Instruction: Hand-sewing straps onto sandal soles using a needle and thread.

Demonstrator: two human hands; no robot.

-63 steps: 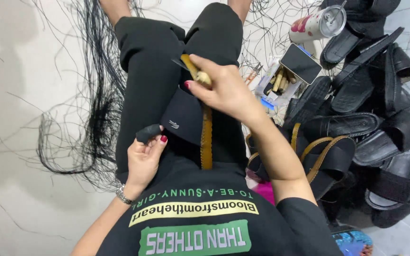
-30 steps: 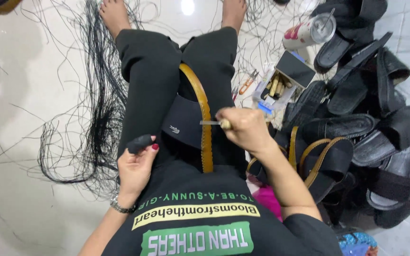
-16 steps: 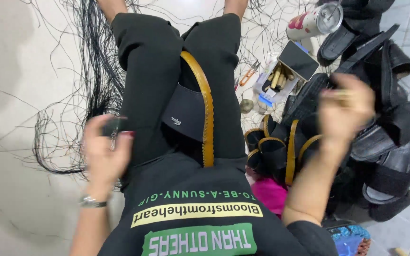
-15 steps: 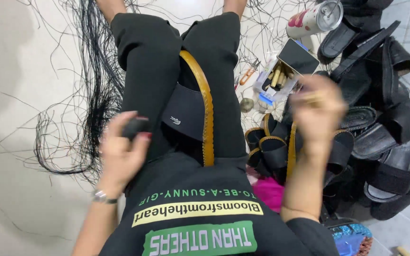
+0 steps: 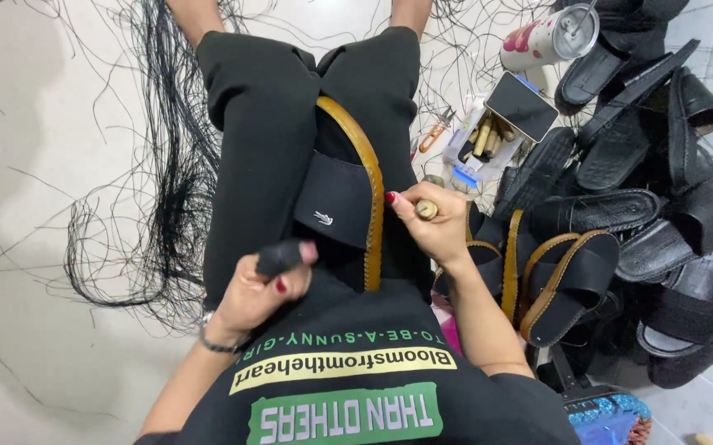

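A black slide sandal with a tan sole edge [image 5: 341, 202] lies on its side on my lap, between my black-trousered legs. My right hand [image 5: 434, 224] is shut on a wooden-handled awl [image 5: 426, 209] and rests against the sandal's tan edge. My left hand [image 5: 261, 284] sits at the sandal's near left corner; a black finger guard covers its thumb, and the fingers are curled. I cannot tell whether it pinches a thread.
Loose black thread [image 5: 163, 177] is strewn over the pale floor at left. A heap of black sandals [image 5: 636, 206] fills the right side. A small open box of tools [image 5: 496, 132], orange snips [image 5: 434, 136] and a lidded cup [image 5: 550, 37] lie beyond my right knee.
Both hands were swung out wide to the sides half a second ago. They have come back in to the sandal, the right one with the awl at the sole edge.
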